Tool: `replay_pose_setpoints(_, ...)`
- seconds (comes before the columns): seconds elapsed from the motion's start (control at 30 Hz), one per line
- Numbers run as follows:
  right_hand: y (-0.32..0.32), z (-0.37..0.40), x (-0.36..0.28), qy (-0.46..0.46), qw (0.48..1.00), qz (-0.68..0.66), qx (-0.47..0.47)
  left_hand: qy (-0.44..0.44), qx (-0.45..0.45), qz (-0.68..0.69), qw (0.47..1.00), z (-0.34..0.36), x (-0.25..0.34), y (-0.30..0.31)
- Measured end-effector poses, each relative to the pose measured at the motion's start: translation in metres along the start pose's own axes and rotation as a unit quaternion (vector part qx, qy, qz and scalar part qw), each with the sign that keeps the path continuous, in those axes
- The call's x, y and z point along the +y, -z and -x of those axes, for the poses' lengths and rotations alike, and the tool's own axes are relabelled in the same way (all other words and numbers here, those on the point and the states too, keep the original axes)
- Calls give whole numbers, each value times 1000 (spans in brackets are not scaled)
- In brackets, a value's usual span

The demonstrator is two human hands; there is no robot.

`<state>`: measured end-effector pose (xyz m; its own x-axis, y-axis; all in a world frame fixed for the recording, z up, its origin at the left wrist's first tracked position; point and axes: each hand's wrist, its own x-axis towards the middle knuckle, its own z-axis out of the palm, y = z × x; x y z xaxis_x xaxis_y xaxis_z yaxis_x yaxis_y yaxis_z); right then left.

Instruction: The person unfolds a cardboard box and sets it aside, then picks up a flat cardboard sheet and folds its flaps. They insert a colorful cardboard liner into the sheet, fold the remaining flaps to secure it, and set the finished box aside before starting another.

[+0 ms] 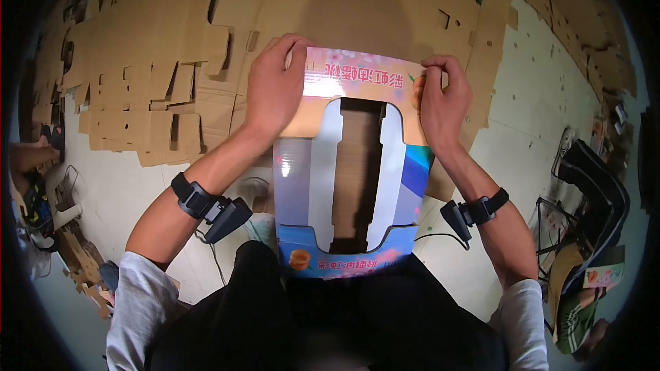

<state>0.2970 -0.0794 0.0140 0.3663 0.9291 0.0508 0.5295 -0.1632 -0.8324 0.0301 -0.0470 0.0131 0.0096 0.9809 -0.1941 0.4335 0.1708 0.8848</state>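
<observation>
A printed cardboard box (293, 185) in pink, orange and blue lies over my lap, its lettering upside down from my side. White-edged side flaps fold inward and leave a long opening down its middle, with brown cardboard showing inside. My left hand (276, 86) is closed on the far left corner, thumb along the pink panel. On the far right corner my right hand (445, 99) grips the edge with bent fingers. The near end of the box rests against my dark trousers.
Flattened brown cardboard sheets (165, 20) cover the floor ahead, stacked unevenly on the left. Black devices (230, 220) with cables are strapped to both my forearms. At the right stands a black padded object (595, 178). Another person's leg (31, 154) shows at far left.
</observation>
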Motion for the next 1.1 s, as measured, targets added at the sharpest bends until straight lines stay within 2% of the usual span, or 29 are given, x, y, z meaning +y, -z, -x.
replay_pose_setpoints(0.1, 1, 2, -8, -17, 999, -11, -40, -70, 30, -119, 990, 7, 13, -3)
replay_pose_setpoints(0.2, -1, 1, -10, -12, 998, -12, -64, -139, 30, -151, 978, 6, 9, -3)
replay_pose_setpoints(0.3, -1, -1, -14, -32, 996, -22, -81, -93, 9, -103, 990, 6, 10, -1)
replay_pose_setpoints(0.43, 4, -2, -14, -49, 992, -51, -102, -90, 38, -33, 995, 10, -9, 4)
replay_pose_setpoints(0.53, 7, -8, -7, -109, 982, -111, -105, -92, 23, -35, 995, 20, -13, 13)
replay_pose_setpoints(0.63, 16, -20, 43, -195, 967, -98, -134, -61, -18, 12, 998, 36, -15, 26)
replay_pose_setpoints(0.7, 27, -13, 50, -289, 921, -178, -190, -5, -8, 79, 997, 46, -28, 31)
replay_pose_setpoints(0.73, 29, -8, 45, -332, 891, -217, -219, 35, -39, 88, 995, 50, -32, 38)
replay_pose_setpoints(0.8, 41, 1, 19, -353, 872, -210, -267, 114, -103, 105, 983, 57, -37, 49)
replay_pose_setpoints(0.93, 53, 1, 17, -344, 859, -212, -315, 78, -149, 130, 977, 70, -44, 49)
replay_pose_setpoints(1.03, 68, -7, 47, -320, 890, -221, -239, 54, -187, 85, 977, 70, -51, 50)
replay_pose_setpoints(1.1, 97, -27, 87, -298, 912, -253, -121, 3, -201, 56, 978, 70, -47, 44)
